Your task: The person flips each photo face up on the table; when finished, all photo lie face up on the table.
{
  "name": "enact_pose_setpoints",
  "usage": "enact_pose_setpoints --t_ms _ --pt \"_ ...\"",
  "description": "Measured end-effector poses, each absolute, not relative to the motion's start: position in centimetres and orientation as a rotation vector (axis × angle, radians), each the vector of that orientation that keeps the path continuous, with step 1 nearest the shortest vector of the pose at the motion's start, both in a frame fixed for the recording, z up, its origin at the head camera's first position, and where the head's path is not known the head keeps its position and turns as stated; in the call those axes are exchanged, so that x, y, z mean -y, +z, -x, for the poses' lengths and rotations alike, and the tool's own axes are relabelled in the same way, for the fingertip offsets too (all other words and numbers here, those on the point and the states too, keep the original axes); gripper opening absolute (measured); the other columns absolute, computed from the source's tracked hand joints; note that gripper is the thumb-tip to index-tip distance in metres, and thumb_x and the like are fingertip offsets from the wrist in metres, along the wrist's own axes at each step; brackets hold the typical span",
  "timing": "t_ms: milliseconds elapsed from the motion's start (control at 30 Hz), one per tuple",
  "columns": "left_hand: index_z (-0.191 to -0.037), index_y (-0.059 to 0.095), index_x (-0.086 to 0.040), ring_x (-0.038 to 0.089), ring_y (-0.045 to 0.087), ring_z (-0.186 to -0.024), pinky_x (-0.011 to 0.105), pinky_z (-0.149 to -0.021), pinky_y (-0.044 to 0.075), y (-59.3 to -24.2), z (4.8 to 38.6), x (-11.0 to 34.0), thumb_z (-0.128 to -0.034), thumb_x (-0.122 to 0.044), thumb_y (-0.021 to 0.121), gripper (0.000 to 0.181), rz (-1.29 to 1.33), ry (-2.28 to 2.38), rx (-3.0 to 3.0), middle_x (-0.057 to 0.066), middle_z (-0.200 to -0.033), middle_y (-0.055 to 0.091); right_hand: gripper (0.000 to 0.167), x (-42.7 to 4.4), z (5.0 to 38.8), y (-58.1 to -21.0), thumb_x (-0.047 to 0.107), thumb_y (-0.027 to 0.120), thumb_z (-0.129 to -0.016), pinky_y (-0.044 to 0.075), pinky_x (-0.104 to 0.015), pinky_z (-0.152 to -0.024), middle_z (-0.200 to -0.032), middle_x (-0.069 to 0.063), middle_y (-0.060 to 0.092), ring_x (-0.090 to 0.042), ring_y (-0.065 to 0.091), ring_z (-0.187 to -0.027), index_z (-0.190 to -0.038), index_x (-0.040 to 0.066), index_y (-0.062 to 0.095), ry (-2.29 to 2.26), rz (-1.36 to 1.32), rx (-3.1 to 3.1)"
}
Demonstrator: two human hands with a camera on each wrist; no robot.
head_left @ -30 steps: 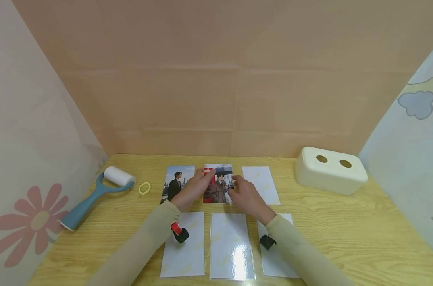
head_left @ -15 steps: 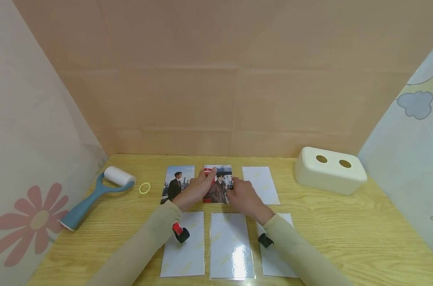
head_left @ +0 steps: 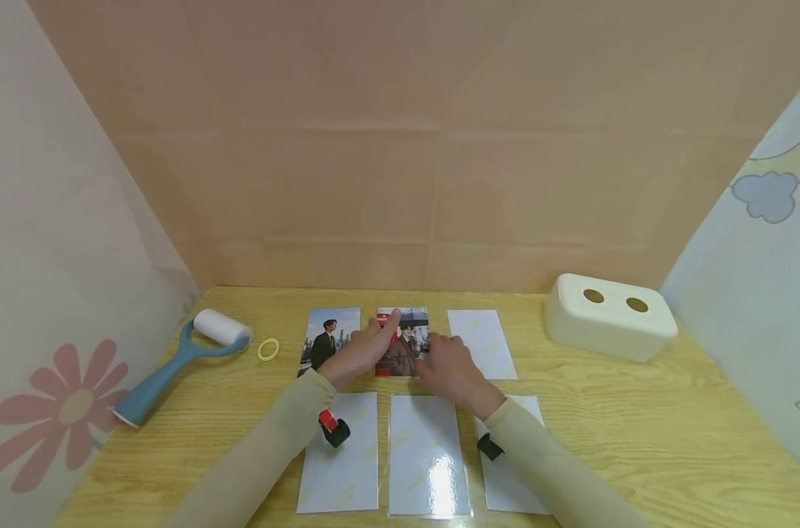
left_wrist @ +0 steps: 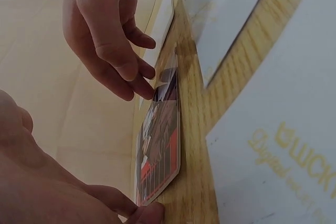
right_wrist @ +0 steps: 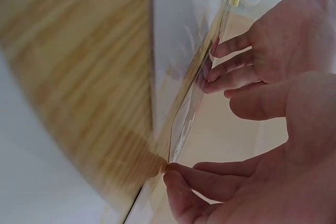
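A photo card [head_left: 400, 359] of a figure in a coat beside a red phone box lies in the middle of the back row. My left hand [head_left: 360, 354] reaches over its left side, thumb extended. In the left wrist view, the left fingertips [left_wrist: 149, 212] touch one end of the card. My right hand [head_left: 455, 370] rests at its right edge. Seen from the right wrist, the right fingertips [right_wrist: 176, 174] touch the card's edge near a corner. Left of it lies another photo card [head_left: 327, 337], partly behind my left wrist. A white card [head_left: 482, 343] lies to the right.
Nearer to me lie three white sheets with faint yellow print; the middle sheet [head_left: 426, 440] reflects light. A blue-handled lint roller [head_left: 175, 359] and a pale yellow ring [head_left: 268, 350] are at the left. A cream box with two holes [head_left: 611, 323] stands back right.
My right hand has slid slightly toward me along the card's right edge, and its fingers have drawn in. The left hand has barely moved, still over the card's left side.
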State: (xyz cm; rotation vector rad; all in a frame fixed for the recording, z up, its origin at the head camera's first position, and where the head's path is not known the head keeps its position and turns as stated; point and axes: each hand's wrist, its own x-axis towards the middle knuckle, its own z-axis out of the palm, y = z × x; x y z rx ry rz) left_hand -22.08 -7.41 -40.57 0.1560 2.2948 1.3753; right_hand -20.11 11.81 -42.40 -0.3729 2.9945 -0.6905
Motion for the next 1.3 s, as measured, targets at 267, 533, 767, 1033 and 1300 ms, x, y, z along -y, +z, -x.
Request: enact_pose_setpoints --t_ms 267,533,767,1033,1300 --pt "-0.163 0.007 -0.018 0.036 -0.002 -0.152 0.071 -0.112 0.015 -40.5 22.1 7.6 -0.0871 -0.088 0.024 0.105 -0.143 1.380 -2.280 0.006 -0.169 -0.007 0.028 -12.3 20.4 -42.1 0.015 0.062 -0.095 0.047 -0.035 -0.054 -0.080 -0.009 0.061 -0.021 0.054 -0.065 -0.109 -0.008 0.062 -0.829 0.394 -2.938" --pt "-0.164 0.011 -0.018 0.035 0.002 -0.153 0.068 -0.114 0.013 -39.6 22.4 7.5 -0.0853 -0.090 0.025 0.107 -0.156 1.370 -2.336 0.007 -0.169 0.004 0.050 -13.5 20.2 -41.1 0.017 0.058 -0.099 0.050 -0.050 -0.094 -0.130 -0.023 0.061 -0.033 0.061 -0.108 -0.140 -0.010 0.050 -1.092 0.231 -2.903" --pt "-0.141 0.054 -0.011 0.033 0.050 -0.129 0.057 -0.105 0.040 -38.1 22.5 6.5 -0.1039 -0.049 0.048 0.054 -0.311 1.475 -2.359 0.007 -0.138 0.054 0.032 -15.4 20.0 -38.9 0.009 0.062 -0.098 0.054 -0.046 -0.085 -0.121 -0.015 0.065 -0.030 0.062 -0.109 -0.128 -0.001 0.061 -1.424 0.328 -3.062" --pt "-0.112 0.066 -0.005 0.038 0.059 -0.103 0.053 -0.090 0.049 -38.5 23.0 4.9 -0.1030 -0.022 0.054 0.023 -0.450 1.513 -2.326 0.011 -0.108 0.064 0.019 -17.7 19.3 -38.0 0.003 0.065 -0.095 0.055 -0.043 -0.076 -0.101 -0.008 0.068 -0.021 0.064 -0.091 -0.113 0.000 0.067 -1.554 0.414 -3.188" --pt "-0.108 0.064 0.001 0.043 0.057 -0.095 0.044 -0.075 0.047 -39.1 24.0 3.5 -0.1028 -0.019 0.050 0.025 -0.502 1.465 -2.323 0.020 -0.107 0.063 0.017 -18.9 18.8 -38.3 0.004 0.063 -0.095 0.054 -0.038 -0.075 -0.099 -0.006 0.068 -0.020 0.063 -0.090 -0.111 0.002 0.069 -1.516 0.368 -3.211"
